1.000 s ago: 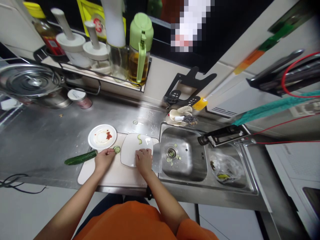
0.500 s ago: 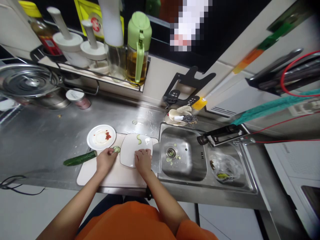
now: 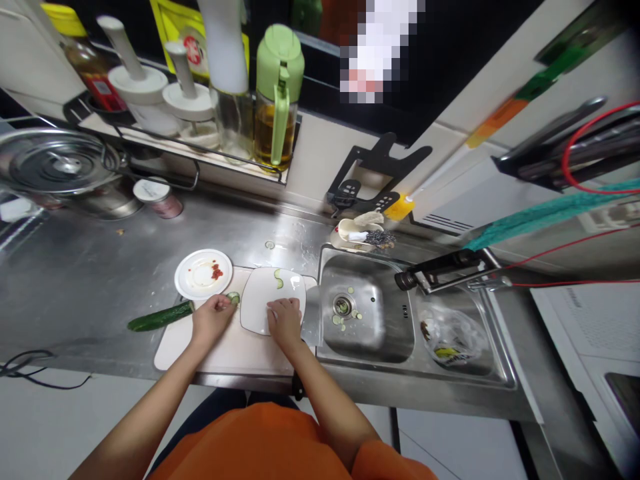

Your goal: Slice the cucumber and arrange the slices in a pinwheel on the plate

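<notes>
Right by the front edge of the surface [image 3: 100, 280] lies a cutting board [image 3: 230, 355]. The right hand [image 3: 284, 320] rests on a square plate [image 3: 254, 307], fingers loosely side by side. The left hand [image 3: 211, 319] bunches its fingers at cucumber slices [image 3: 233, 297] near the board's far edge; whether they pinch any, I can't tell. Thin, probably slippery and fragile, the slices want holding by the rind.

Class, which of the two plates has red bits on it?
The round white plate; the squarish one, under the right hand, bears green slices instead.
</notes>
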`<state>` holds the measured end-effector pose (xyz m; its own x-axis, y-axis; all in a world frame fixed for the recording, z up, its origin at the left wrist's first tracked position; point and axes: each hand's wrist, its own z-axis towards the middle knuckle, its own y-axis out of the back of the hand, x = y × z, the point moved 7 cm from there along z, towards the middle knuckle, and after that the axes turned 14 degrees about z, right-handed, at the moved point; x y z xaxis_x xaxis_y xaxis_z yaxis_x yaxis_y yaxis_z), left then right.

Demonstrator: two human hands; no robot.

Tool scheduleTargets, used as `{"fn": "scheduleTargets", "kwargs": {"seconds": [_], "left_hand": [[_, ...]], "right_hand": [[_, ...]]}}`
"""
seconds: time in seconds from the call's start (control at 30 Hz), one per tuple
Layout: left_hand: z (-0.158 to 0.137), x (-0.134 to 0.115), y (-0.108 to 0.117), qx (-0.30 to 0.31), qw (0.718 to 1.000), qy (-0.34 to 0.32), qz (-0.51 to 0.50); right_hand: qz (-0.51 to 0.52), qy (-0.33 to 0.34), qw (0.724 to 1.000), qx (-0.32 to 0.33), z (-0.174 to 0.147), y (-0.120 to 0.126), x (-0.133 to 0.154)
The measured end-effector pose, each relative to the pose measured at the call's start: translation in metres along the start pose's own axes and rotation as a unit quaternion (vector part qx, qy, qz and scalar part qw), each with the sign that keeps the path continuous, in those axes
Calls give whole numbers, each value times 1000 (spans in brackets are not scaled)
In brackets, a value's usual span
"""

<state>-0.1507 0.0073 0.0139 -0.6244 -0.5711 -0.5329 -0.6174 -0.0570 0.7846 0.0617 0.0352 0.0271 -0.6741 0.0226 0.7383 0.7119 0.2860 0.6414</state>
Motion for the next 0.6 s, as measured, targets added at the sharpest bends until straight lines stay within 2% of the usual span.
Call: {"fn": "scheduleTargets", "kwargs": {"seconds": [0.07, 0.17, 0.37, 0.47, 0.6], "left_hand": [[-2, -5, 3, 10, 999, -11, -50], [-3, -16, 0, 60, 988, -38, -135], [-8, -39, -17, 170, 955, -37, -239], [-11, -45, -30, 229, 924, 23, -304], [-17, -46, -54, 309, 849, 158, -399]], "right_hand": [[49, 22, 999, 4, 6, -2, 3], [144, 38, 989, 10, 17, -4, 10], [334, -49, 938, 82, 33, -10, 11], [367, -54, 926, 74, 35, 0, 11], [378, -23, 923, 70, 36, 18, 13]]}}
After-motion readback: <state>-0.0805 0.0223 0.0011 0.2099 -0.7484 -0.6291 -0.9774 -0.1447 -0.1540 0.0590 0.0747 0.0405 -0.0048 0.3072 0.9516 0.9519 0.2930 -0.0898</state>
